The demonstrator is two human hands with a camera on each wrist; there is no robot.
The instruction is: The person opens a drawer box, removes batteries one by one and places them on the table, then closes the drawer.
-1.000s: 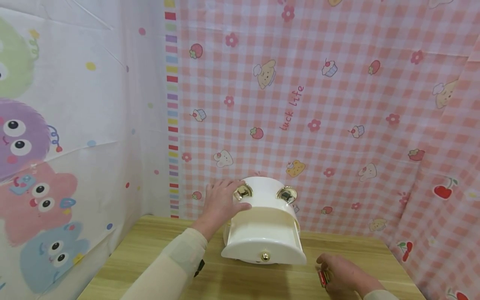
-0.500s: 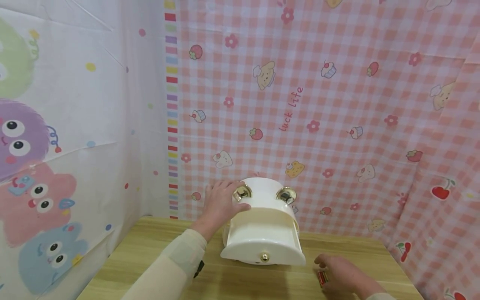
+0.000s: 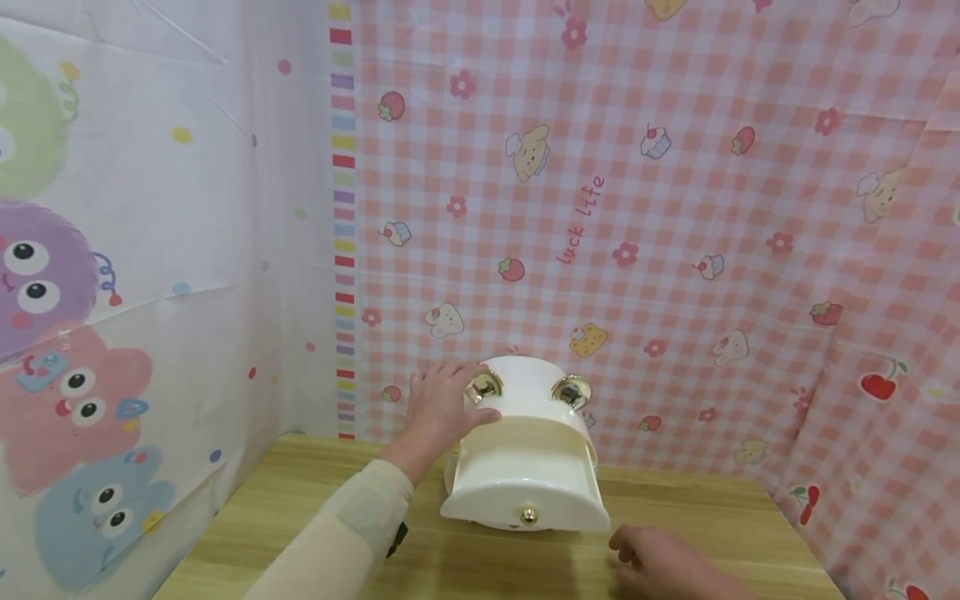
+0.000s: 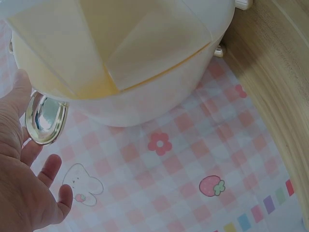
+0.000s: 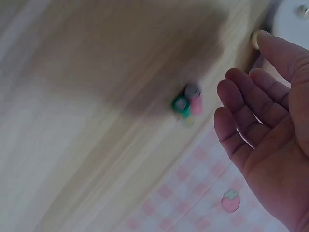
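Note:
A white box (image 3: 527, 392) with two gold ear-shaped rings stands on the table, its rounded drawer (image 3: 487, 506) pulled out. My left hand (image 3: 442, 412) grips the box at its left gold ring (image 4: 47, 117), thumb at the front and fingers reaching behind. In the left wrist view the drawer's inside (image 4: 154, 38) shows a divider. Right of the drawer, my right hand (image 3: 667, 567) is low over the table, fingers loosely bent and holding nothing. Small batteries, one green (image 5: 181, 104) and one pinkish red (image 5: 196, 104), lie blurred beyond its fingertips in the right wrist view; my hand hides them in the head view.
The wooden table (image 3: 300, 500) meets a pink checked cloth (image 3: 675, 200) behind the box. A white cloth with cartoon figures (image 3: 67, 392) hangs at the left. A gold knob (image 3: 528, 516) sticks out from the drawer front.
My right hand has moved left toward the drawer, and the batteries seen beside it before are now covered in the head view. The left hand and the box stay put.

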